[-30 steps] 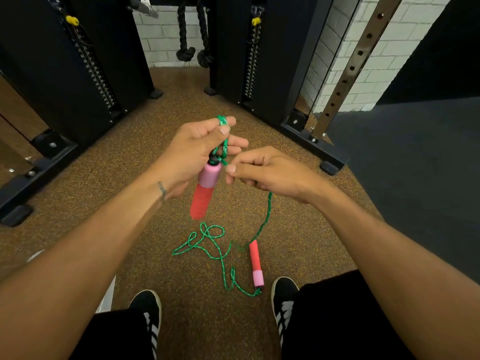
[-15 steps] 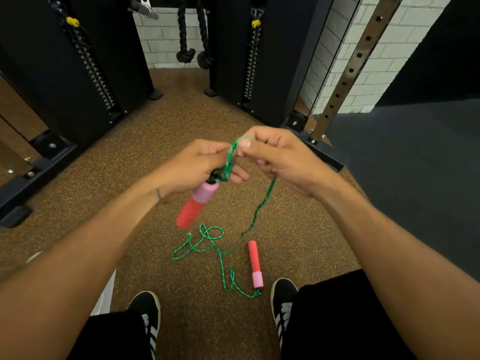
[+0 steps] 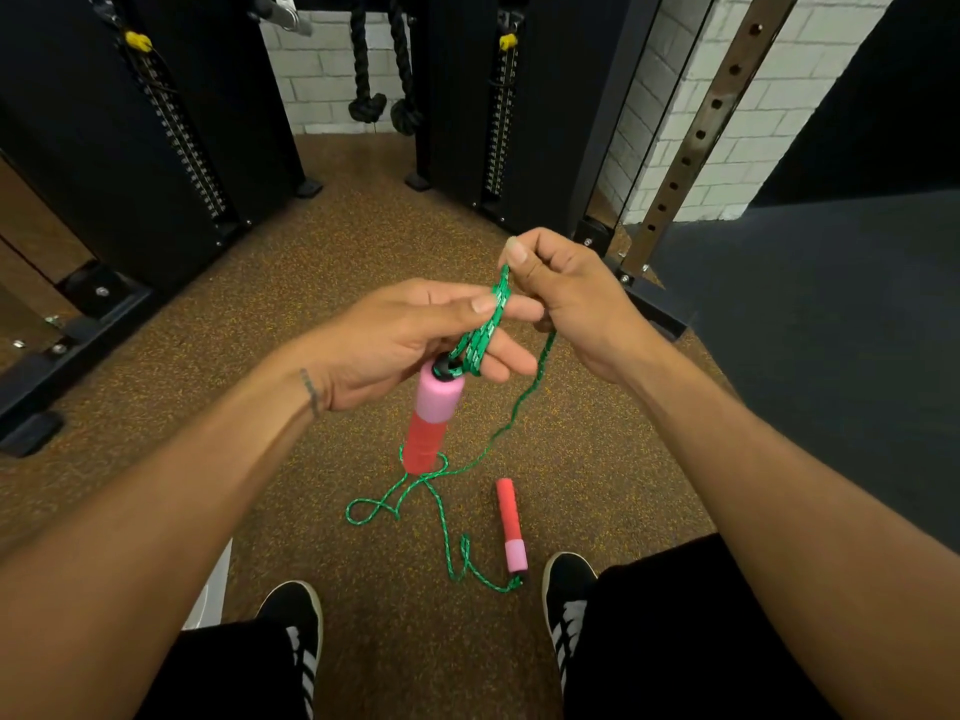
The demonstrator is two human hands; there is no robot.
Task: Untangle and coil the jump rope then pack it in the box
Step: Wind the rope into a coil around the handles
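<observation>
The green jump rope (image 3: 485, 330) runs doubled between both hands above the speckled floor (image 3: 311, 283). The left hand (image 3: 410, 340) pinches the loops by the hanging pink-red handle (image 3: 434, 418); the right hand (image 3: 566, 293), further right, grips the rope's upper bend, seemingly between thumb and forefinger. The other handle (image 3: 510, 524) lies near the right shoe (image 3: 569, 595).
</observation>
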